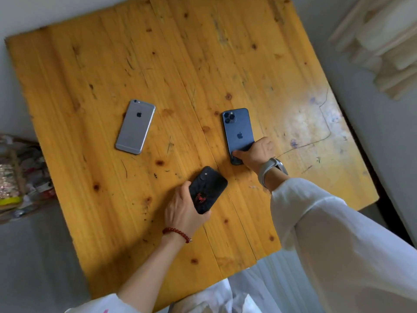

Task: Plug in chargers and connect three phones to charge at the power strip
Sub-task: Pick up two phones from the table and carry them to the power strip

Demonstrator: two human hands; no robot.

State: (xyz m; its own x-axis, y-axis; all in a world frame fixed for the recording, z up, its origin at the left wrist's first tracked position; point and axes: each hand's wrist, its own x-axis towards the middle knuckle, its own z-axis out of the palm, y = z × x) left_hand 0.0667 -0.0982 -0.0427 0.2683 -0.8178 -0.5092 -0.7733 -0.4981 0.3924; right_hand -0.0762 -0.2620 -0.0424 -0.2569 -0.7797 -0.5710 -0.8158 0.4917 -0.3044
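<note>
Three phones lie face down on a yellow wooden table (94, 71). A grey phone (135, 126) rests alone at the left. My left hand (180, 210) grips a black phone (207, 188) with a red spider mark, near the table's middle front. My right hand (257, 154) holds the lower end of a blue phone (238, 129), thumb pressed on its back. No charger, cable or power strip is in view.
A cluttered bin or bag of rubbish (18, 175) stands on the floor left of the table. Pale stacked wooden pieces (383, 48) lie at the upper right. A dark gap runs along the table's right edge (361, 143).
</note>
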